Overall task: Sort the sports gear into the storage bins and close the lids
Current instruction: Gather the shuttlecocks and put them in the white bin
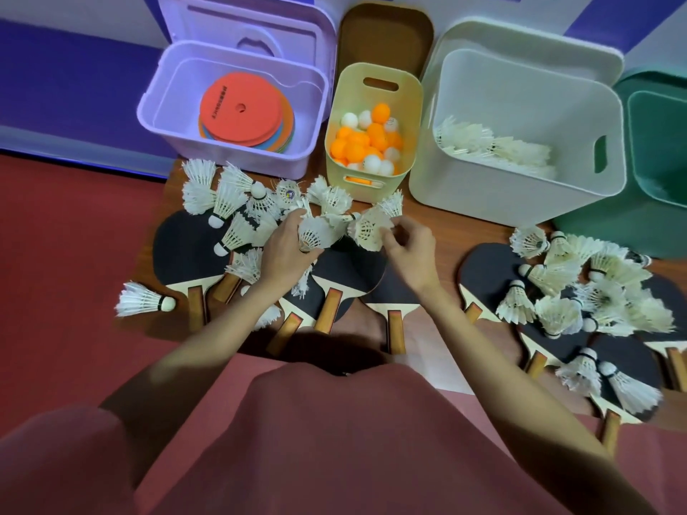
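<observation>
My left hand (288,250) is closed around a white shuttlecock (316,232), feathers pointing up and away from me. My right hand (409,250) pinches the skirt of a second shuttlecock (366,230) between thumb and fingertips. Both sit near the centre, just above a row of black table tennis paddles (334,280) lying flat with wooden handles toward me.

At 10 o'clock from my left hand, a loose heap of shuttlecocks (230,202) lies over another paddle; one stray shuttlecock (143,299) lies alone at 8 o'clock. At 3 to 4 o'clock from my right hand, a second pile of shuttlecocks (587,288) lies over more paddles.

Bins along the top, all open. Purple bin (156,117) at 11 o'clock holds flat coloured disc markers (243,113), its lid propped behind. Yellow bin (371,187) at 12 holds orange and white ping-pong balls (366,141). White bin (494,195) at 1 o'clock has shuttlecocks already inside. Green bin (654,143) at 2 o'clock, contents cut off at the frame edge.
</observation>
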Tool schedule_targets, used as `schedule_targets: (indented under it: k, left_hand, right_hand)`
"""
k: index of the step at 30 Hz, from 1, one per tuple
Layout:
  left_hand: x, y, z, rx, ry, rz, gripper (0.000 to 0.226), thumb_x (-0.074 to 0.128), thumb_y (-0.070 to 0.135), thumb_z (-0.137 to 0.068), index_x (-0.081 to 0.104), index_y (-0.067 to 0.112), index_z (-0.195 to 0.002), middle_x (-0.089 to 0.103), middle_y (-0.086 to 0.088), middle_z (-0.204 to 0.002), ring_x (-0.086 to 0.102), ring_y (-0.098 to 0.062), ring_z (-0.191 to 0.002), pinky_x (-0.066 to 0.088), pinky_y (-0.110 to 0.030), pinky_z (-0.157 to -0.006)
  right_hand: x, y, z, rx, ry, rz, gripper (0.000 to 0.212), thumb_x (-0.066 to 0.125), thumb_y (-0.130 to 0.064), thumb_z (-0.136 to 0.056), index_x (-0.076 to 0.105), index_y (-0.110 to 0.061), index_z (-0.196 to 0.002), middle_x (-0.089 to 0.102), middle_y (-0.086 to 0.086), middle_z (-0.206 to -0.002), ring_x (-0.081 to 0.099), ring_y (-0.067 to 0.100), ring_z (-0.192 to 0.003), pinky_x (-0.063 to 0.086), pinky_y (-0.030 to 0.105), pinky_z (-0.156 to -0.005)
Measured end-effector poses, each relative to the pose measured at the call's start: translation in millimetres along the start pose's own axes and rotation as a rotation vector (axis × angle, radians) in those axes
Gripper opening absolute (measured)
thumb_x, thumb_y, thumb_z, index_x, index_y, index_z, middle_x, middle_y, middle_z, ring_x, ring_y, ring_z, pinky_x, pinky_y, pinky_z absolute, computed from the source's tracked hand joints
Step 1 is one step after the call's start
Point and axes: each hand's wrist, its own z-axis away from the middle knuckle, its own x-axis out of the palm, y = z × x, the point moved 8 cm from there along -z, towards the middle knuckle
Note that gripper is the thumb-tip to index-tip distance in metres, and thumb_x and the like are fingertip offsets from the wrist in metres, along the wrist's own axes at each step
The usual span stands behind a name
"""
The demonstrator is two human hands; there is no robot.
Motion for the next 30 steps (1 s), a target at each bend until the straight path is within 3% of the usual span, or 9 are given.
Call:
schedule_targets:
  k: [5, 10, 13, 15, 17, 19, 23, 26, 30]
  left_hand:
    - [-17, 8, 8, 0.07, 0.042, 0.097, 0.071, 0.079, 0.028, -0.076, 0.042, 0.016, -0.136, 0.06, -0.005, -0.124, 0.056, -0.024, -0.113, 0.049, -0.04, -0.09]
    - [-28, 14, 14, 0.089, 0.045, 0.155, 0.075, 0.08, 0.031, -0.072, 0.04, 0.023, -0.135, 0.062, -0.002, -0.119, 0.06, -0.022, -0.105, 0.05, -0.041, -0.085]
    - [-35, 12, 19, 0.08, 0.091, 0.184, 0.073, 0.08, 0.027, -0.072, 0.042, 0.021, -0.134, 0.063, 0.0, -0.117, 0.059, -0.02, -0.106, 0.05, -0.039, -0.085]
    - [-41, 10, 22, 0.068, 0.13, 0.199, 0.072, 0.081, 0.025, -0.071, 0.045, 0.017, -0.132, 0.065, -0.002, -0.115, 0.061, -0.017, -0.104, 0.049, -0.033, -0.083]
    - [-46, 4, 25, 0.039, 0.151, 0.217, 0.071, 0.082, 0.025, -0.071, 0.045, 0.017, -0.131, 0.065, 0.0, -0.115, 0.061, -0.011, -0.101, 0.049, -0.028, -0.082]
    - [-49, -3, 29, 0.017, 0.159, 0.223, 0.071, 0.081, 0.029, -0.07, 0.045, 0.018, -0.131, 0.063, 0.001, -0.117, 0.061, -0.014, -0.104, 0.051, -0.036, -0.084]
    - [-52, -11, 37, -0.007, 0.154, 0.216, 0.072, 0.072, 0.043, -0.066, 0.043, 0.023, -0.129, 0.061, 0.002, -0.118, 0.059, -0.018, -0.109, 0.052, -0.043, -0.084]
    - [-53, -14, 41, -0.021, 0.177, 0.207, 0.072, 0.072, 0.038, -0.066, 0.044, 0.02, -0.129, 0.061, -0.001, -0.117, 0.059, -0.021, -0.108, 0.052, -0.045, -0.083]
    - [-57, -15, 46, -0.028, 0.212, 0.232, 0.07, 0.073, 0.035, -0.066, 0.047, 0.015, -0.128, 0.062, -0.003, -0.115, 0.06, -0.022, -0.105, 0.053, -0.044, -0.083]
  right_hand:
    - [23, -21, -6, -0.001, -0.128, -0.146, 0.025, 0.057, -0.006, -0.088, 0.057, -0.02, -0.067, 0.053, 0.007, -0.059, 0.049, 0.02, -0.059, 0.042, 0.032, -0.062]
    - [59, -30, -10, -0.042, -0.266, -0.084, 0.004, 0.062, -0.012, -0.088, 0.063, -0.009, -0.086, 0.058, 0.006, -0.061, 0.056, 0.016, -0.058, 0.048, 0.034, -0.064]
    - [67, -39, -11, -0.06, -0.299, -0.132, 0.01, 0.062, -0.021, -0.091, 0.061, -0.011, -0.089, 0.064, 0.005, -0.059, 0.059, 0.01, -0.049, 0.049, 0.029, -0.061]
    - [66, -38, -16, -0.066, -0.263, -0.139, 0.02, 0.055, -0.027, -0.095, 0.061, -0.011, -0.084, 0.067, 0.009, -0.062, 0.062, 0.019, -0.054, 0.051, 0.037, -0.063]
    - [63, -28, -25, -0.058, -0.204, -0.057, 0.022, 0.049, -0.025, -0.097, 0.06, -0.009, -0.086, 0.066, 0.007, -0.067, 0.063, 0.025, -0.062, 0.052, 0.042, -0.068]
    - [65, -14, -33, -0.047, -0.194, 0.101, 0.016, 0.05, -0.019, -0.095, 0.058, -0.006, -0.098, 0.066, 0.01, -0.079, 0.063, 0.028, -0.075, 0.05, 0.039, -0.071]
    - [86, 9, -41, 0.036, -0.321, 0.418, 0.05, 0.061, -0.037, -0.088, 0.045, -0.002, -0.12, 0.054, 0.02, -0.118, 0.054, 0.035, -0.107, 0.045, 0.039, -0.083]
    - [100, 10, -40, 0.07, -0.326, 0.508, 0.063, 0.063, -0.051, -0.083, 0.042, -0.004, -0.12, 0.057, 0.016, -0.115, 0.056, 0.033, -0.105, 0.045, 0.038, -0.074]
    - [104, 7, -35, 0.103, -0.276, 0.53, 0.048, 0.056, -0.044, -0.089, 0.044, -0.004, -0.114, 0.062, 0.014, -0.108, 0.06, 0.035, -0.098, 0.041, 0.035, -0.066]
